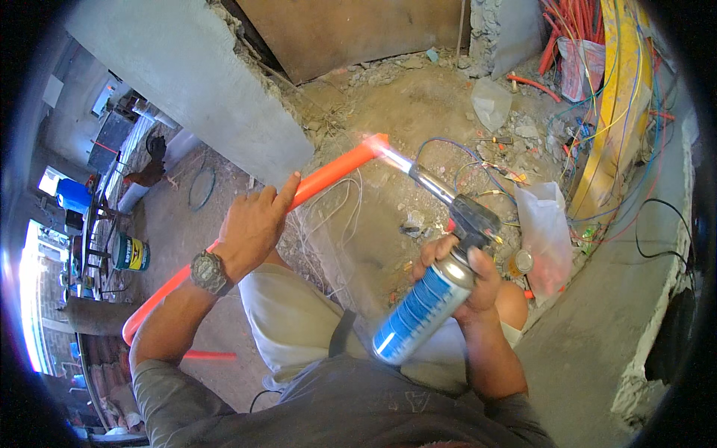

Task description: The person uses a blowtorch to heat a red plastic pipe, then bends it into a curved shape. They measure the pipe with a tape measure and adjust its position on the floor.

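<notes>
My left hand (254,224), with a dark watch on its wrist, is wrapped round a long orange plastic pipe (328,174), its index finger stretched along it. The pipe runs from the lower left, under my forearm, up to the middle. My right hand (464,278) grips a gas torch (470,216) by the neck, where the black head meets the blue and silver canister (424,312). The torch's metal nozzle points up and left at the pipe's far end, which glows brightly. Part of the pipe is hidden behind my left arm.
Loose cables and rubble lie on the dirt floor ahead. A clear plastic bag (541,231) and a small jar (520,261) are at right, near a yellow curved sheet (620,112). A broken grey wall (202,82) stands at upper left; a bucket (131,252) sits further left.
</notes>
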The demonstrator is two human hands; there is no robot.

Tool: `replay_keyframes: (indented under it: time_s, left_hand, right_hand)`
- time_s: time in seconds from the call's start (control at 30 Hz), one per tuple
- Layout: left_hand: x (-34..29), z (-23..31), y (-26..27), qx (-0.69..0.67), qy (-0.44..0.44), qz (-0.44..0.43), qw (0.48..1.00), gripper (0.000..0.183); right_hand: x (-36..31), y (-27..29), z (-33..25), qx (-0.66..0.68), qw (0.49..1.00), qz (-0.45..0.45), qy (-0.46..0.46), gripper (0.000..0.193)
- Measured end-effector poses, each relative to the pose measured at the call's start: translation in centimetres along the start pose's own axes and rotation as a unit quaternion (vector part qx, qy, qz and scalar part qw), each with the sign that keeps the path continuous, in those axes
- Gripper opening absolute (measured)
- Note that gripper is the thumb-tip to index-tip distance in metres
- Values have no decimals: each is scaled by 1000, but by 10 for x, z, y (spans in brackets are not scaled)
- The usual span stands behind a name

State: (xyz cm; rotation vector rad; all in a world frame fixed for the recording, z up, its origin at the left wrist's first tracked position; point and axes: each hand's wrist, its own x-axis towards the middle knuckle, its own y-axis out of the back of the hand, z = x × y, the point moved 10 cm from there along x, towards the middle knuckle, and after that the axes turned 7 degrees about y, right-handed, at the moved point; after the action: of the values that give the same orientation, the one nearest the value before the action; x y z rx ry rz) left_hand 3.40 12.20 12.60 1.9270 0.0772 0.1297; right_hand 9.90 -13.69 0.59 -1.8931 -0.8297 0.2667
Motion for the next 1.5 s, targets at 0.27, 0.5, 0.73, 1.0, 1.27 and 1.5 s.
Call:
replay_keyframes:
  time_s: [0.27,0.5,0.73,1.0,1.27,1.5]
  left_hand:
    - [-4,39,8,50,-27,40,998,73]
    - [3,47,-11,34,-3,52,998,73]
    - [0,53,-19,6,66,39,997,76]
    - [-6,50,-20,-38,98,32,994,76]
    - [-10,56,-11,-46,90,45,994,74]
    - [-11,60,-14,-59,86,45,994,75]
  right_hand:
    - [6,11,6,33,994,101,-28,45]
    - [2,37,-5,-57,981,183,-36,47]
    - [5,-2,-16,14,997,71,9,43]
    - [8,-8,-22,-8,998,37,47,44]
    - [12,-9,-15,-2,999,26,24,40]
    - [15,18,-5,-65,993,94,-12,41]
